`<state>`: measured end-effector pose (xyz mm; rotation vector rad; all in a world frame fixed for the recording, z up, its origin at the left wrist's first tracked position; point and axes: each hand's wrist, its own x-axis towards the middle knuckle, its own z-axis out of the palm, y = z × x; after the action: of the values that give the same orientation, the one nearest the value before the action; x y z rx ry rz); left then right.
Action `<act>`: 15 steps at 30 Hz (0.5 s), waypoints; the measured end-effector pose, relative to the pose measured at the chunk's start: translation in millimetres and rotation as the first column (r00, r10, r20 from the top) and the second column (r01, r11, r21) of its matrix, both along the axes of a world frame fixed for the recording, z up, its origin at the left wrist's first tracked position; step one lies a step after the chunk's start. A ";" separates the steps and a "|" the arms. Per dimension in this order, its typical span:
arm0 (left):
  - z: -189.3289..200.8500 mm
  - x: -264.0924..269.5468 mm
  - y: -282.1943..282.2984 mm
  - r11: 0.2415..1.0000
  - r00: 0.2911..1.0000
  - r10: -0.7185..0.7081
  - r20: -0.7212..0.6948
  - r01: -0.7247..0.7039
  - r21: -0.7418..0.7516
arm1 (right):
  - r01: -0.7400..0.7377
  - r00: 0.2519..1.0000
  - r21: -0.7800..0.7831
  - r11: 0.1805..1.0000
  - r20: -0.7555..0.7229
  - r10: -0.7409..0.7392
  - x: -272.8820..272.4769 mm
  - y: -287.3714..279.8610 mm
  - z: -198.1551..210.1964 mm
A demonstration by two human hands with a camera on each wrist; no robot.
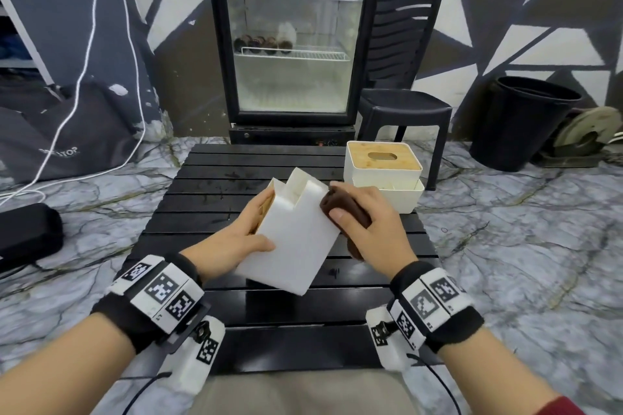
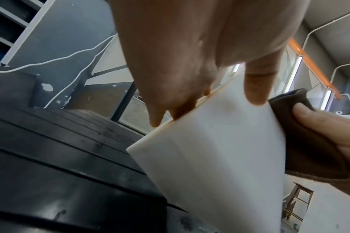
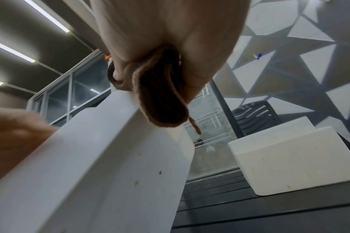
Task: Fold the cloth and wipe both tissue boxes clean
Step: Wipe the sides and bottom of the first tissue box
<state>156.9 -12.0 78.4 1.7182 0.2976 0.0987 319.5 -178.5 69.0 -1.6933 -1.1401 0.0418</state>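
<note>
One fridge (image 1: 292,37) with a glass door stands against the patterned wall, the biggest thing in sight; dark round items sit on two of its wire shelves, too blurred to name. In front of it is one black slatted table (image 1: 215,192). To the right of the fridge are one black plastic chair (image 1: 404,54), one black stool (image 1: 404,108) and one black bin (image 1: 526,121). Two white cables (image 1: 87,54) hang down the wall on the left, and one black case (image 1: 28,232) lies on the marble floor beside the table.

There are two tissue boxes. One white box (image 1: 296,239) is off the table — lifted and tilted above its middle, its wooden lid side turned toward the left. The left hand (image 1: 236,239) grasps it, thumb across the broad white face and fingers curled round the lid edge. The second tissue box (image 1: 382,162) stands upright on the far right corner of the table, its wooden lid with an oval slot facing up; it sits in a wider cream base (image 1: 404,197) whose side shows small yellowish specks in the right wrist view.

One brown cloth (image 1: 347,212) — folded into a thick pad — is clutched in the right hand (image 1: 374,229), fingers wrapped over it, and pressed against the right side of the lifted box. Both wrists wear one black band each with black-and-white markers.
</note>
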 end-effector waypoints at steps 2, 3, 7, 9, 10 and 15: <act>-4.3 -3.3 0.1 0.996 0.998 0.063 0.024 -0.062 -0.057 | -0.032 0.996 -0.013 0.999 0.084 0.033 -8.7 -4.1 -2.7; -6.2 -5.1 0.0 0.992 0.995 0.094 0.034 -0.091 -0.082 | -0.047 0.994 -0.009 0.999 0.102 0.048 -13.0 -5.4 -4.1; -13.3 -11.1 -2.1 0.984 0.987 0.156 0.050 -0.150 -0.099 | -0.095 0.990 0.020 0.995 0.105 0.092 -28.0 -7.5 -9.7; -16.2 -12.9 -3.9 0.981 0.983 0.172 0.062 -0.165 -0.102 | -0.119 0.987 0.019 0.993 0.114 0.116 -34.6 -8.7 -13.5; -18.2 -13.5 -4.8 0.981 0.983 0.173 0.066 -0.166 -0.101 | -0.133 0.984 0.010 0.991 0.121 0.131 -37.8 -9.5 -15.9; -25.7 -14.8 -5.5 0.983 0.983 0.169 0.076 -0.162 -0.089 | -0.162 0.974 -0.030 0.986 0.158 0.165 -48.7 -12.7 -27.1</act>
<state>142.0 -17.4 52.7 1.6011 0.3770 0.2759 270.8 -191.2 41.9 -1.6367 -1.4014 0.0187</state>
